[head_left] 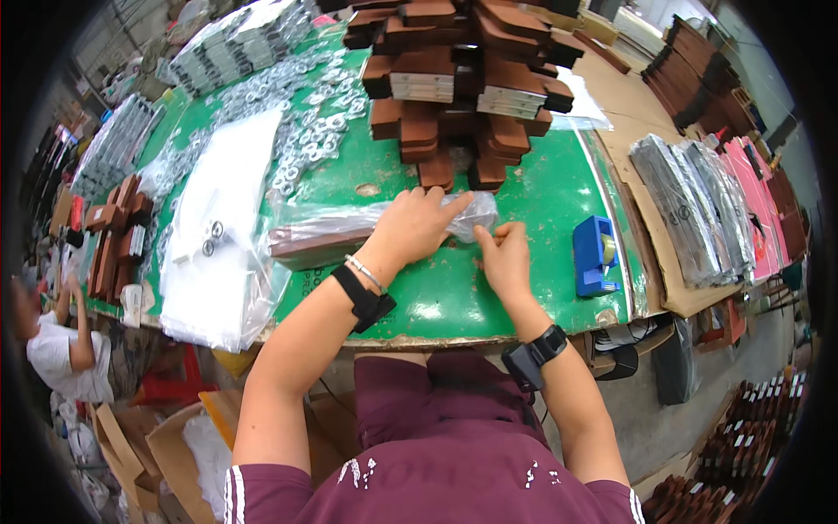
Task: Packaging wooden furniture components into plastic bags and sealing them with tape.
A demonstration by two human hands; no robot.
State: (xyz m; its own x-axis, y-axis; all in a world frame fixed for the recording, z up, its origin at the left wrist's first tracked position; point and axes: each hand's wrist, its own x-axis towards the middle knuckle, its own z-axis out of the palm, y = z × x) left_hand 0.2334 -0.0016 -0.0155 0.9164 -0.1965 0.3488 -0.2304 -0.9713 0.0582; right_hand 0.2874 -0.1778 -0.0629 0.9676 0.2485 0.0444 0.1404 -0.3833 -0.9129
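Note:
A long brown wooden-looking piece (pixel 319 246) lies crosswise near the front of the green table, inside a clear plastic bag (pixel 336 216). My left hand (pixel 415 225) is over the right part of it, fingers bent on the plastic and index finger stretched to the right. At the bag's gathered right end, my right hand (pixel 506 249) pinches the film between thumb and fingers. Just what lies under the left palm is hidden. To the right stands a blue tape dispenser (pixel 595 258) with a roll in it, apart from both hands.
A tall stack of brown pieces (pixel 428 74) rises behind my hands. Left lie a pile of clear bags (pixel 214 227) and many small bagged metal parts (pixel 319 131). Wrapped grey packs (pixel 690 210) rest on cardboard at right. Another person (pixel 70 349) is at far left.

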